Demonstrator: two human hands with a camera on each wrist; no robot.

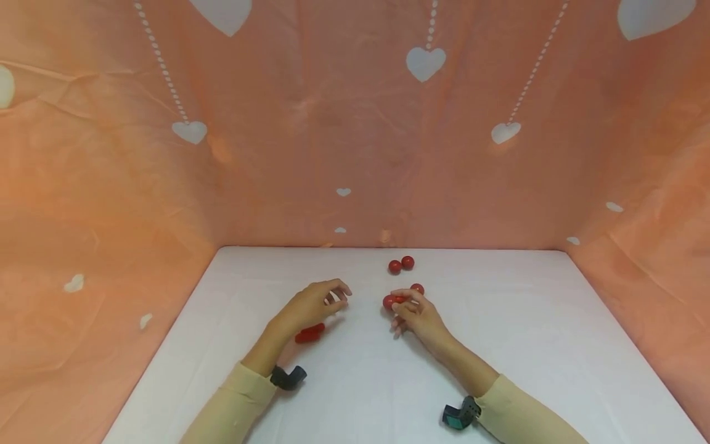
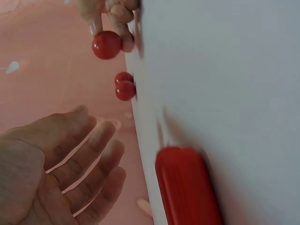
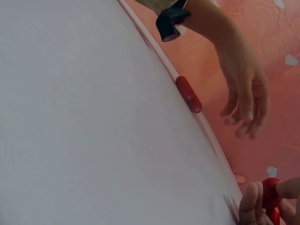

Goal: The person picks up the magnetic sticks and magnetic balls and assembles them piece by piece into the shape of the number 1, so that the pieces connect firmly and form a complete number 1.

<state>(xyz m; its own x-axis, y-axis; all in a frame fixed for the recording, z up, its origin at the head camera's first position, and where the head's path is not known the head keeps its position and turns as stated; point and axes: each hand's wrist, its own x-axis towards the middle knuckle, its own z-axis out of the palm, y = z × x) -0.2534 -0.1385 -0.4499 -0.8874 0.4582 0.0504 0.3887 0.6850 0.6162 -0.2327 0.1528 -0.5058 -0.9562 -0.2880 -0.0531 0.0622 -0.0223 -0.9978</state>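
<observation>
My right hand pinches a glossy red ball between thumb and fingers. In the right wrist view a red stick-like piece shows just below that ball; whether the two are joined, I cannot tell. Another red ball appears just behind the right fingers, partly hidden. My left hand hovers over the table with loosely bent fingers and nothing in them. Below its wrist lie red rods side by side, which it does not touch.
Two more red balls lie close together toward the back of the white table. An orange cloth with white hearts hangs behind and at both sides. Dark wrist cameras are strapped to both wrists.
</observation>
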